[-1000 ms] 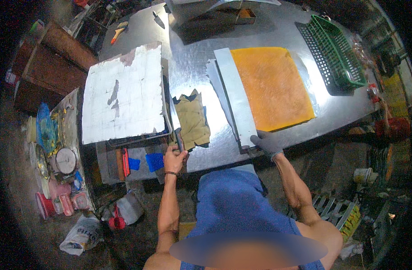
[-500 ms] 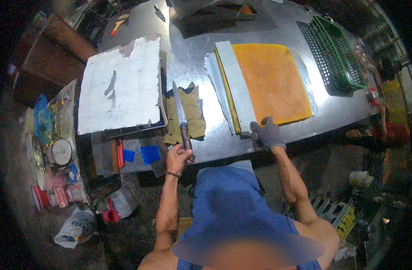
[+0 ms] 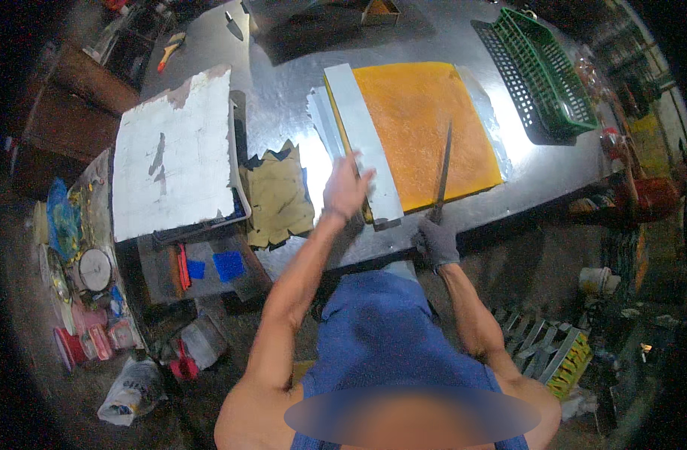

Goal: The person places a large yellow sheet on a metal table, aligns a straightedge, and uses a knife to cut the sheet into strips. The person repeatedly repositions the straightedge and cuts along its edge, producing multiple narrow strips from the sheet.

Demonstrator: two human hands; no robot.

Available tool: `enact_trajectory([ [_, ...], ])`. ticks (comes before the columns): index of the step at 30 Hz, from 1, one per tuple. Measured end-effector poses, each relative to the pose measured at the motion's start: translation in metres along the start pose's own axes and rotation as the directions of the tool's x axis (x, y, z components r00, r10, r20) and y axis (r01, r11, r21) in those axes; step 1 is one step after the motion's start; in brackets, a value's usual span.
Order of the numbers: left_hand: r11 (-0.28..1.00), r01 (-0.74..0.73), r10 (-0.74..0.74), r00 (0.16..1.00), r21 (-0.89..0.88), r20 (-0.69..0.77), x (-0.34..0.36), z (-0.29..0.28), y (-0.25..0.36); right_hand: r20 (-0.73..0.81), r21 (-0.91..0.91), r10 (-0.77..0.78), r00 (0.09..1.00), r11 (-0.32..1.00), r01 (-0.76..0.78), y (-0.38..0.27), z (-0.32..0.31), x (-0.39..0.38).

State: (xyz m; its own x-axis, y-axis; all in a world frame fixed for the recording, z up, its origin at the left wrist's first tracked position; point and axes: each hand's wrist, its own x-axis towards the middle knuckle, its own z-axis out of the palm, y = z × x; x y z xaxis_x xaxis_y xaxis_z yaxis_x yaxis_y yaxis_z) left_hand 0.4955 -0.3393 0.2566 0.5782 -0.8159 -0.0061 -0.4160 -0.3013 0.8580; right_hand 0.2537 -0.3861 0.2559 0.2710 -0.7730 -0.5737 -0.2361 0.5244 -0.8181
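My gloved right hand [image 3: 438, 241] is closed around the handle of a long knife [image 3: 445, 161]. The blade points away from me, over the near right part of an orange sheet or slab [image 3: 411, 120] lying on the metal table. Along the slab's left side runs a flat pale-grey strip [image 3: 373, 142]. My bare left hand [image 3: 346, 189] is at the strip's left edge, thumb apart from the fingers; whether it presses on the strip is hard to see. Left of that hand lies a stack of ragged olive-brown sheets [image 3: 277, 196].
A worn white board [image 3: 175, 161] rests on a tray at the left. Green plastic baskets [image 3: 549, 79] stand at the far right. A brush [image 3: 171, 52] and another knife [image 3: 234, 27] lie at the far left. The metal table's front edge [image 3: 343, 262] runs before me.
The long knife has passed from my left hand to my gloved right hand, which has let go of the strip's near end. My left hand has moved right to the strip. The view has shifted slightly.
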Motion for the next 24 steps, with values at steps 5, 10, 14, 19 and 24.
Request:
enact_trajectory([
  [5, 0.876, 0.192, -0.231, 0.972, 0.442, 0.036, 0.092, 0.017, 0.011, 0.144, -0.251, 0.033, 0.989, 0.968, 0.004, 0.025, 0.004, 0.026],
  [10, 0.799, 0.217, -0.312, 0.947, 0.560, 0.078, 0.110, 0.029, 0.024, 0.268, -0.021, -0.012, 0.963, 1.000, 0.018, 0.028, 0.016, 0.035],
  [14, 0.799, 0.213, -0.311, 0.947, 0.563, 0.084, 0.114, 0.031, 0.022, 0.228, -0.039, -0.052, 0.972, 0.997, 0.063, 0.023, 0.023, 0.036],
  [19, 0.819, 0.234, -0.323, 0.943, 0.524, 0.084, 0.118, 0.024, 0.018, 0.175, -0.118, -0.044, 0.984, 0.991, 0.065, 0.009, 0.035, 0.027],
  [24, 0.837, 0.242, -0.318, 0.945, 0.491, 0.076, 0.115, 0.023, 0.015, 0.188, -0.127, 0.042, 0.981, 0.992, -0.018, -0.012, 0.040, 0.014],
])
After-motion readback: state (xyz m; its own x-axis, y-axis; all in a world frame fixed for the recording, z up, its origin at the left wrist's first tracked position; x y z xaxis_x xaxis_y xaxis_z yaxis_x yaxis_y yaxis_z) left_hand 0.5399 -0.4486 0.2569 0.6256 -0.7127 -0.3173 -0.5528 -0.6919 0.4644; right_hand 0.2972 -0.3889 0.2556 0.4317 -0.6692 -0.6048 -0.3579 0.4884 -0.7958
